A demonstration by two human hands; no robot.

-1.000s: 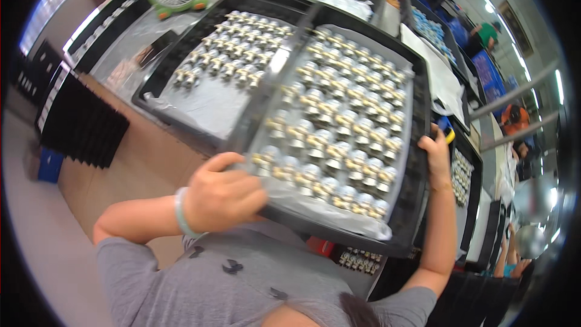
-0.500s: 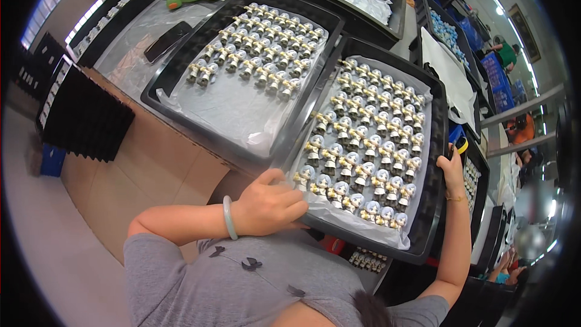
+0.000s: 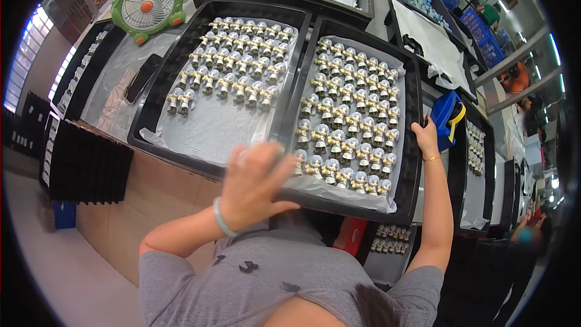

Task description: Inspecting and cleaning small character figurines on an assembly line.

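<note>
A black tray (image 3: pixel 413 172) lined with thin white sheeting stands in front of me, slightly tilted. Rows of small figurines (image 3: pixel 348 114) with pale hair and white-and-gold outfits fill it. My right hand (image 3: pixel 425 136) is closed on the tray's right rim. Over the near left corner of that tray, my left hand (image 3: pixel 254 184) hangs with its fingers spread, smeared by motion, and nothing shows in it. A second black tray (image 3: pixel 140 122) lies to the left, its far part holding similar figurines (image 3: pixel 233 54) and its near part showing bare lining.
A green fan (image 3: pixel 147 6) and a dark flat object (image 3: pixel 143 79) stand at the left. Beyond are trays with blue pieces (image 3: pixel 420 5). Right of my right hand sits a blue holder with a yellow loop (image 3: pixel 446 120). Stacked black trays (image 3: pixel 85 163) stand on the left.
My left hand has come off the filled tray's near left corner, and its fingers have spread. My right hand stays on the rim. The whole view has shifted, showing more of the blue holder.
</note>
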